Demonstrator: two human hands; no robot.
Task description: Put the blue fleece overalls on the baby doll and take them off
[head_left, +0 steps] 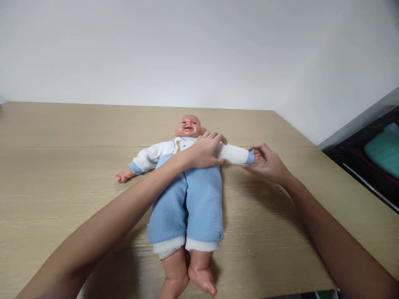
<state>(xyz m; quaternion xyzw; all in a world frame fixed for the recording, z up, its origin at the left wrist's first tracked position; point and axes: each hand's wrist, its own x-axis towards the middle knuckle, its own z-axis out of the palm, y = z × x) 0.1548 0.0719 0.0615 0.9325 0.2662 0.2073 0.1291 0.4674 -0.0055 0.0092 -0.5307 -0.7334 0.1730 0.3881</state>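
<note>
A baby doll (187,199) lies on its back on the wooden table (62,166), head away from me. It wears a fleece suit with light blue legs and white sleeves. My left hand (204,150) rests on the doll's chest and upper arm, fingers curled over the white sleeve (233,154). My right hand (268,164) pinches the doll's small hand at the blue cuff, with the doll's arm stretched out to the right. The doll's other arm lies spread to the left, bare feet near the table's front edge.
A plain white wall stands behind the table. At the right, beyond the table's edge, is a dark shelf or rack (368,166) holding a teal item (385,151).
</note>
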